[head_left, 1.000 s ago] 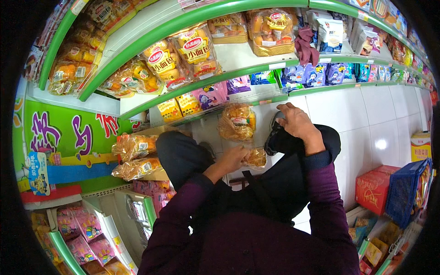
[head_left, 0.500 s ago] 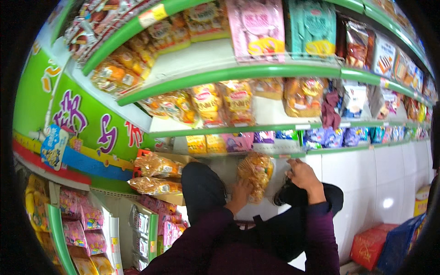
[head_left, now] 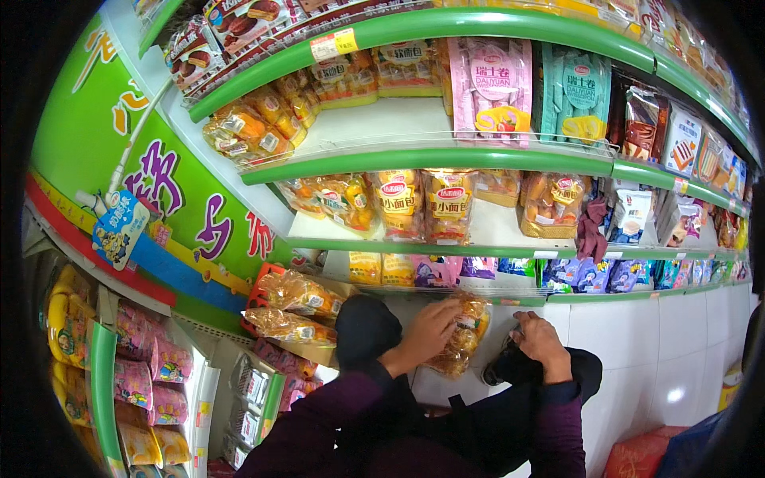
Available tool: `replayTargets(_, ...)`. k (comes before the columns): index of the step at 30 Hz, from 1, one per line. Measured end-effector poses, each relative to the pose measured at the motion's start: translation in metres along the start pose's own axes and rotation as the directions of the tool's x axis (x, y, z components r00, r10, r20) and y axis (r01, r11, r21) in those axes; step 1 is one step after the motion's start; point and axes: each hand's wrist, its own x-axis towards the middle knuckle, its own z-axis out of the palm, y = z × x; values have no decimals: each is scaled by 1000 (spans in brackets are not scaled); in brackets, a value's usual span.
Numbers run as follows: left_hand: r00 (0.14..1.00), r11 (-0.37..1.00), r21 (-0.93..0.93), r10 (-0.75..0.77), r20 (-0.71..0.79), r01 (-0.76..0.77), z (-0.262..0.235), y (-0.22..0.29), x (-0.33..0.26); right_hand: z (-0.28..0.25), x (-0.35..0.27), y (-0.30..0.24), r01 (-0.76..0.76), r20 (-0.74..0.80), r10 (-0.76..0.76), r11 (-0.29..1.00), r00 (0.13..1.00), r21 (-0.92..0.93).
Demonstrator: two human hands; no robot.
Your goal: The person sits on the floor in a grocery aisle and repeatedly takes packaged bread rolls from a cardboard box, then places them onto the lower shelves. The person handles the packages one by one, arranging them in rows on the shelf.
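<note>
Green-edged white metal store shelves [head_left: 446,158] are curving across the view, stacked with packaged bread. Under the lowest shelf's front edge, the left hand [head_left: 430,328] is grasping a clear plastic bag of golden buns [head_left: 460,341], apparently mid-stocking. The right hand [head_left: 540,341] is clenching around a dark object [head_left: 504,368], unidentifiable. Next, the bag likely needs lifting to a free shelf spot.

Held package: clear bread bag [head_left: 460,342], golden buns, below lowest shelf.
Top shelf: pink pack [head_left: 490,84], teal pack [head_left: 575,92].
Left wall: green sign [head_left: 159,175], purple characters.
</note>
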Motion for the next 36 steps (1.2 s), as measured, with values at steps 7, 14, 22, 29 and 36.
replayTargets(7,968,991,131,61,-243,-30,-107,22,62,7,-3,-5,19,-16,-18,999,1000,38)
replayTargets(14,897,982,-160,-162,-412,103,-205,3,165,11,-9,-5,55,-24,-56,998,998,-29)
replayTargets(22,867,957,-120,-289,-406,263,-282,-36,297,4,8,-26,88,83,-84,995,993,-45)
replayTargets(29,846,911,83,-339,-411,405,-313,-87,383,23,42,-58,220,172,-209,975,963,-43)
replayTargets(36,886,970,-61,-242,-395,237,-339,-175,460,28,82,-101,463,68,-470,881,880,97)
